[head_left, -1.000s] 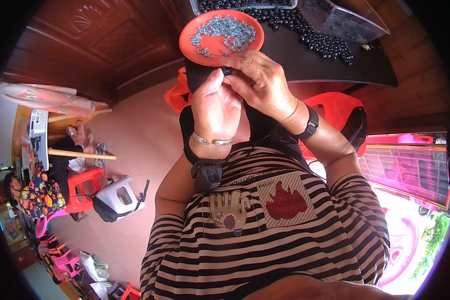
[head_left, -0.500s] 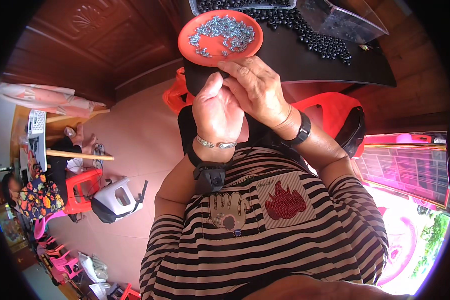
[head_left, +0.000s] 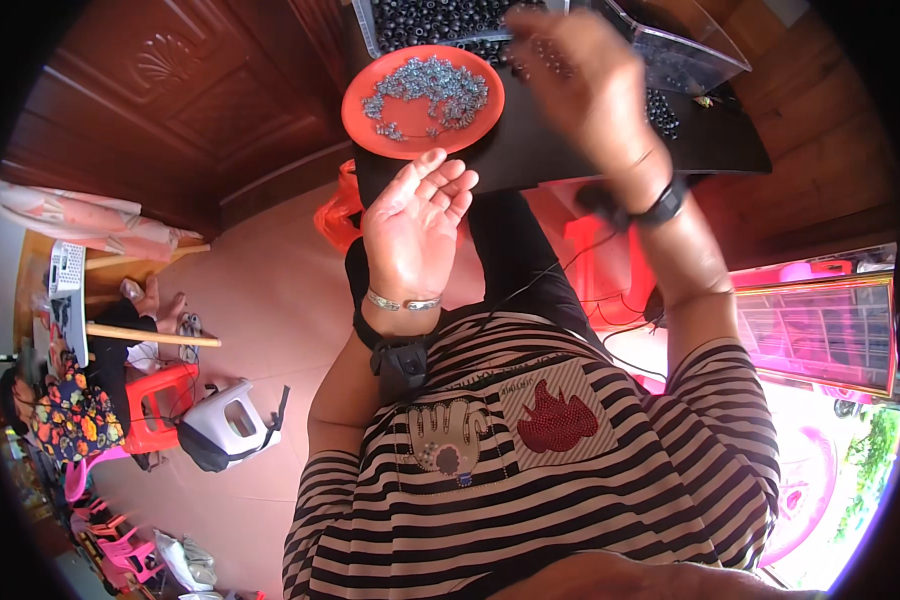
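My left hand (head_left: pixel 415 225) is held palm up with the fingers spread, just below an orange plate (head_left: pixel 370 110) of small silvery metal pieces; nothing shows in the palm. A silver bracelet is on that wrist. My right hand (head_left: pixel 580 90), blurred by motion and with a black watch on its wrist, reaches over loose black beads (head_left: pixel 660 105) on the dark table (head_left: pixel 530 160). Whether it holds anything is unclear. A clear tray of black beads (head_left: pixel 420 20) stands behind the plate.
A clear plastic box (head_left: pixel 670 45) sits at the table's far right. Red plastic stools (head_left: pixel 160 405) stand on the floor beside a white and black appliance (head_left: pixel 225 425). Another person in flowered clothes (head_left: pixel 70 415) sits at the far left. Wooden cabinet doors (head_left: pixel 190 90) rise behind.
My hands, pressed together below the plate before, have parted. The right hand swung up and right over the beads; the left hand opened, palm up.
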Demonstrator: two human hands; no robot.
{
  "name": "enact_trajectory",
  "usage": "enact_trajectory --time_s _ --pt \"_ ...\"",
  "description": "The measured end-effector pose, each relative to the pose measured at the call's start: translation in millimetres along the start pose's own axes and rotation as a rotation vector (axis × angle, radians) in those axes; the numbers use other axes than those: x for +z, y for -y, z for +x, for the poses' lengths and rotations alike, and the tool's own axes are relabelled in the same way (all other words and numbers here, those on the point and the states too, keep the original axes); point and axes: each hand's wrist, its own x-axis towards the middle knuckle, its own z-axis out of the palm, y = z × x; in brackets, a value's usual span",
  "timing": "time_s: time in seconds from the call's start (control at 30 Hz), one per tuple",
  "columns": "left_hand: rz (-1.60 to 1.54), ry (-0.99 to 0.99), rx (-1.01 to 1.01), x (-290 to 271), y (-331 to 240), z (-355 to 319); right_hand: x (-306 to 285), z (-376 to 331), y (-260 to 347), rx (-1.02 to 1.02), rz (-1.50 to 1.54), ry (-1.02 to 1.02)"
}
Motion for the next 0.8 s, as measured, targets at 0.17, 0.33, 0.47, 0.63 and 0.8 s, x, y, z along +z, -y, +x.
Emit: enact_trajectory --time_s 0.17,0.33,0.47,0.63,0.8 --pt "-0.002 0.045 -0.066 -5.0 -3.6 1.1 -51.7 53.1 -125.6 0.160 -0.598 0.003" --pt "0.019 -0.014 -0.058 -0.9 -2.6 -4.7 -51.1 39.0 -163.2 0.393 -0.755 0.254" --pt "0.018 -0.024 -0.076 -4.2 -1.9 0.2 -22.3 19.9 -121.8 0.478 -0.414 0.488" --pt "0.034 -0.030 -0.091 -0.2 -1.5 1.1 39.1 -31.2 -93.1 0.397 -0.096 0.768" --pt "0.031 0.031 -0.119 -9.8 1.1 2.8 63.9 -54.3 -97.1 0.413 -0.268 0.937"
